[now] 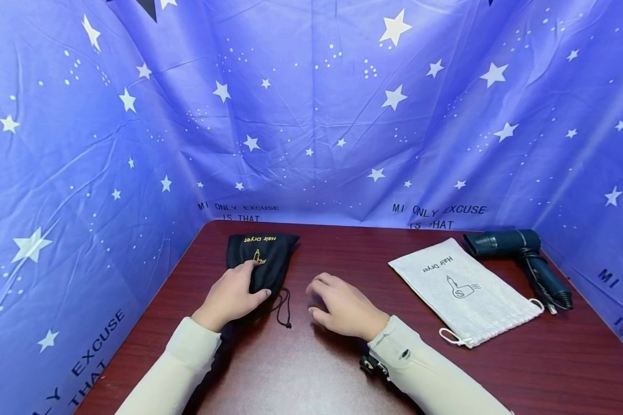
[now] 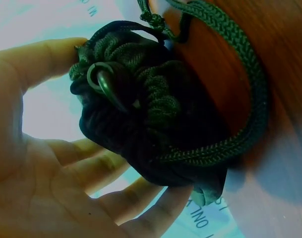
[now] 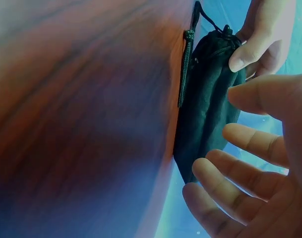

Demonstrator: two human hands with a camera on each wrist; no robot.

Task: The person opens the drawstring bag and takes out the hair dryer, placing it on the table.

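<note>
On the left half of the table lies a full black drawstring pouch (image 1: 273, 266) with yellow "Hair Dryer" print. My left hand (image 1: 235, 294) holds it from above, thumb on one side and fingers on the other. In the left wrist view the pouch's gathered mouth (image 2: 121, 99) faces the camera, and its cord (image 2: 252, 84) loops out onto the table. My right hand (image 1: 345, 305) is to the right of the pouch, fingers loosely bent and holding nothing. From the right wrist, its fingers (image 3: 230, 186) overlap the pouch in view.
A flat white drawstring bag (image 1: 457, 300) printed "Hair Dryer" lies on the right of the dark red table (image 1: 337, 248). Beyond it rests a dark hair dryer (image 1: 503, 242) with its cord folded along the handle. Blue starred cloth (image 1: 311, 115) hangs around the table.
</note>
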